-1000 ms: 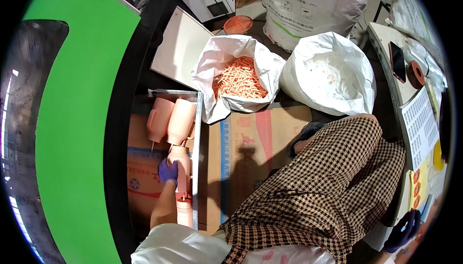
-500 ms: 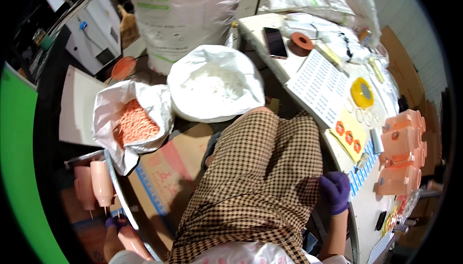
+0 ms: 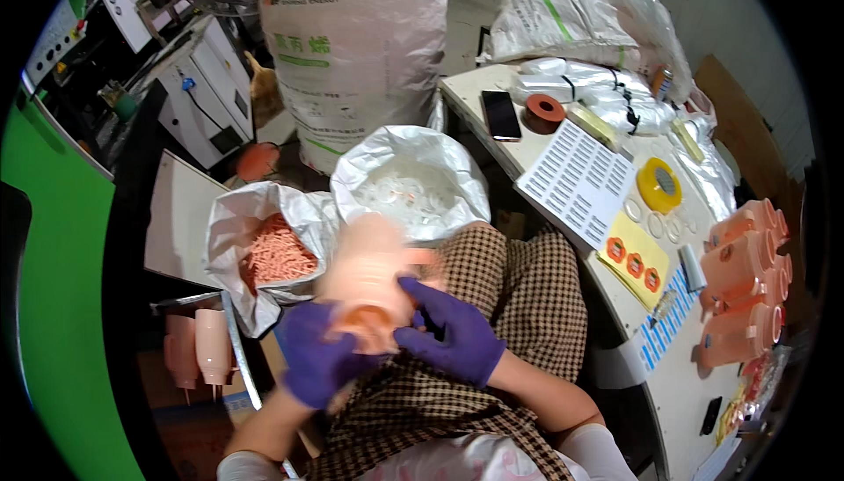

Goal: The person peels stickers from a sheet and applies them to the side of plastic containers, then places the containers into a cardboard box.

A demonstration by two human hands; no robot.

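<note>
A peach plastic jug [image 3: 365,261], smeared by motion, is held tilted above my lap, its round opening toward me and its handle to the right. My left hand [image 3: 318,360], in a purple glove, is closed around the jug's left side near the opening. From the right, my gloved right hand [image 3: 453,333] grips the jug beside its rim and handle; some of its fingertips are hidden. Two similar peach jugs, the nearer-to-me one [image 3: 213,345] paler, stand upside down in the box [image 3: 236,327] at the lower left.
A bag of peach sprues [image 3: 274,252] and a white-lined bag of clear scraps [image 3: 404,191] stand ahead. On the right-hand table [image 3: 554,160] are finished jugs [image 3: 738,336], label sheets [image 3: 576,184], yellow tape [image 3: 659,184] and a phone [image 3: 500,116]. A large sack [image 3: 352,59] stands behind.
My left hand has come out of the box at the lower left with a jug. My right hand has left the table's edge and now holds the jug too. The view has shifted.
</note>
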